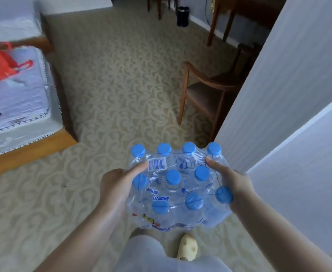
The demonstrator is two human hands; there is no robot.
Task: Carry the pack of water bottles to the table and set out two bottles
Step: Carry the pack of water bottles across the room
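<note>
I'm in the carrying step: the pack of water bottles [178,186] is up off the carpet [112,79], held level in front of me. My left hand [115,190] and right hand [233,185] clamp its sides, fingers [139,166] curled onto the wrap. Next I walk past the chair [204,91]; the tabletop [245,8] is probably that dark furniture ahead, though it's half hidden.

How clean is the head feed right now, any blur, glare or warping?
Head view: the pack of water bottles and both hands, left and right, are fairly sharp; the bed at left is smeared; wide-angle bending curves the wall; soft light, slight sheen on the wrap.
</note>
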